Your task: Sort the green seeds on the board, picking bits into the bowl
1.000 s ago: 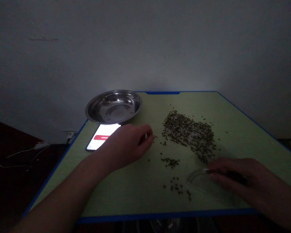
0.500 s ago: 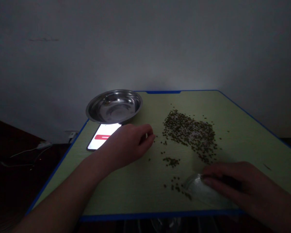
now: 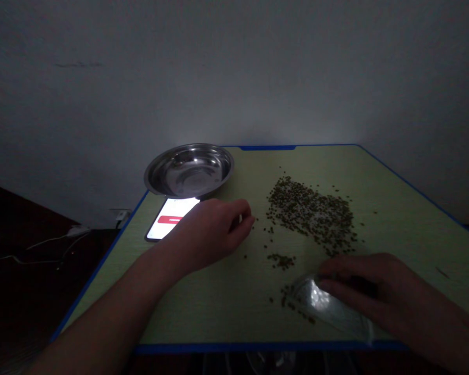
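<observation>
My left hand (image 3: 209, 232) rests on the green table (image 3: 226, 302), fingers curled together in a pinch just left of a pile of small dark beans (image 3: 310, 213); whether it holds a bean I cannot see. My right hand (image 3: 369, 289) lies at the front right, fingers closed over a clear plastic bag (image 3: 330, 307) that lies flat on the table. A few stray beans (image 3: 281, 260) lie between the two hands. The room is dim.
A steel bowl (image 3: 189, 171) stands at the table's far left. A phone (image 3: 172, 217) with a lit screen lies in front of it, partly behind my left hand. The table has a blue edge (image 3: 250, 348). Cables (image 3: 35, 250) trail on the dark floor at left.
My right hand has dragged the plastic bag a little left, toward the stray beans. The left hand has stayed in place.
</observation>
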The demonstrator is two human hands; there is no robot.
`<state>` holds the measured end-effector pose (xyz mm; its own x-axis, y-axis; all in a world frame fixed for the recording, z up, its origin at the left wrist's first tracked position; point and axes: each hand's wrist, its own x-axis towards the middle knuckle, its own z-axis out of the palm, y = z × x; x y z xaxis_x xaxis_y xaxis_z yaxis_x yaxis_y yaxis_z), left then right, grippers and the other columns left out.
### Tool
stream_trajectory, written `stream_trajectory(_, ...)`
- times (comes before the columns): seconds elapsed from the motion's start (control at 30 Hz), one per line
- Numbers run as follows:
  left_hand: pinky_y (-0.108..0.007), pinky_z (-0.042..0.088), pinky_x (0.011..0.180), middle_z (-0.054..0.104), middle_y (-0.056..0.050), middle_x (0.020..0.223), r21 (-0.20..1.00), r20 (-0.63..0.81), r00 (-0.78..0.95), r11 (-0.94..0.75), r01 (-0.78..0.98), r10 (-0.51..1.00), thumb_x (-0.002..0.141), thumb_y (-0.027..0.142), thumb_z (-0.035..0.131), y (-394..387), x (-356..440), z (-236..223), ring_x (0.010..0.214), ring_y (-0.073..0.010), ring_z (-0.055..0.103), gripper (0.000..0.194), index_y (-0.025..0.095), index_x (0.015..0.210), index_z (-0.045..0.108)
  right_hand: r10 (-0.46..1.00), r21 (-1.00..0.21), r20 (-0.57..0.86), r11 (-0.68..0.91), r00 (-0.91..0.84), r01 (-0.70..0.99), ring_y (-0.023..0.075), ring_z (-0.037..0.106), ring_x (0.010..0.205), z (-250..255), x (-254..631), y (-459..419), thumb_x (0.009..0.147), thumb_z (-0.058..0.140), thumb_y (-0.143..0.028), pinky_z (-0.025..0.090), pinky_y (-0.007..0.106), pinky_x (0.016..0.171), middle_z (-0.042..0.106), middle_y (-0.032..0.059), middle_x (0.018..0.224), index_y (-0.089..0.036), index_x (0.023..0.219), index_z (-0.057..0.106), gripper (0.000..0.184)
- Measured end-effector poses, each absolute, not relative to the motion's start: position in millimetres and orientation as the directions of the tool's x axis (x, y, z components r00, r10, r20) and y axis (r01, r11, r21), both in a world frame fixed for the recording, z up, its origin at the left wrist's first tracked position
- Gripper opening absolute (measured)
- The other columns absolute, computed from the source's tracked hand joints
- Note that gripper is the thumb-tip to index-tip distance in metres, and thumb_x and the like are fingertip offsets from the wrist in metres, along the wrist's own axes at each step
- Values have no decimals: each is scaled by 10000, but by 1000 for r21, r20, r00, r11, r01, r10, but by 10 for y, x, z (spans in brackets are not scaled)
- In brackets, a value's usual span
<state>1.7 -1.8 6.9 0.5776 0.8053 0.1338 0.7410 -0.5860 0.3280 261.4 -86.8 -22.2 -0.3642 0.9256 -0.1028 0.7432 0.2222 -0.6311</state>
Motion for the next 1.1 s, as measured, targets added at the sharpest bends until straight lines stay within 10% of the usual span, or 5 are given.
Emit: stream_trajectory(1.1,-239,245,502,562,27,557,316,133,594,-602,733,794,903,303,476,-26,25,88,468,-72,437,229,168,787,621,889,-551,-8,378,-458,744,189,716,680,-186,2468,-1021,931,473,-395,533,250,513,772,1,812,-297,831,738,299)
